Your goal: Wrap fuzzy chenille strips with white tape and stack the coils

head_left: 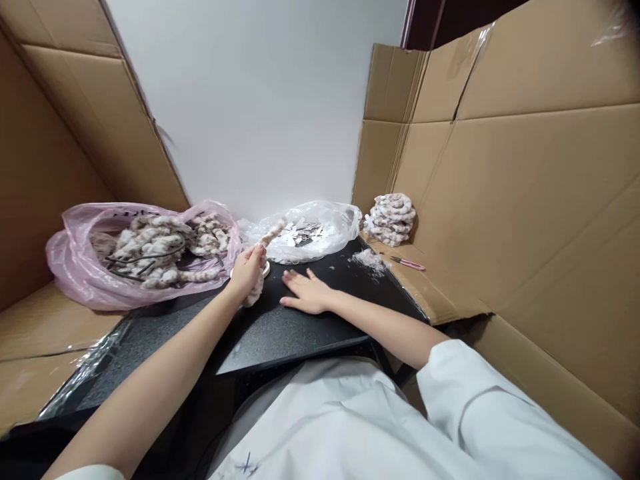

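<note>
My left hand (pixel 247 269) is closed round a fluffy cream-and-brown strip (pixel 273 233). One end of the strip sticks up past my fingers and the other hangs below the fist. My right hand (pixel 307 293) lies with its fingers spread on the black tabletop (pixel 280 330), holding nothing. Partly hidden behind my left hand is a round cream-coloured roll (pixel 266 269). Left of that hand, a pink plastic bag (pixel 75 267) lies open with a heap of similar fluffy strips (pixel 150 250) and dark cords in it.
A clear plastic bag (pixel 340 217) of small white and dark pieces lies at the back. Further right are a stack of fluffy strips (pixel 393 219), a tuft of loose fluff (pixel 370 260) and pink-handled snips (pixel 411 264). Cardboard walls (pixel 525 173) stand on both sides.
</note>
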